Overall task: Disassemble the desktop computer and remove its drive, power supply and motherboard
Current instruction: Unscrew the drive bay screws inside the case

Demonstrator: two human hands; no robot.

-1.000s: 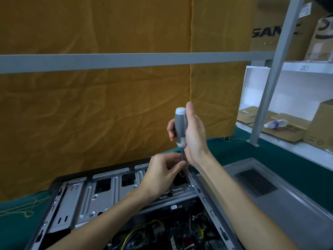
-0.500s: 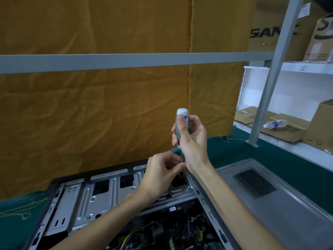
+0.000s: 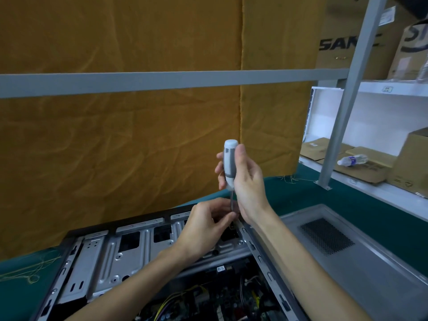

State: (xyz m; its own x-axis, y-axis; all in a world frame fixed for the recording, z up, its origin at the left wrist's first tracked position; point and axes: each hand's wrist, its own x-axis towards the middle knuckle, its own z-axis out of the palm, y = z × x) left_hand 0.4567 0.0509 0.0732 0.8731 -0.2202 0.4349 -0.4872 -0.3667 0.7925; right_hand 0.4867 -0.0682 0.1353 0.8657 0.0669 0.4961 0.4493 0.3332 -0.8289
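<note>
The right hand grips the screwdriver upright, tip straight down at the computer case far-right corner — the left hand pinches the shaft beside the hidden screw.

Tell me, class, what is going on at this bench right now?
A person is working on an open desktop computer case lying on a green mat. The right hand grips a grey and white screwdriver held upright, its shaft pointing down at the case's far right corner. The left hand pinches at the shaft's lower end. The side panel lies beside the case.
</note>
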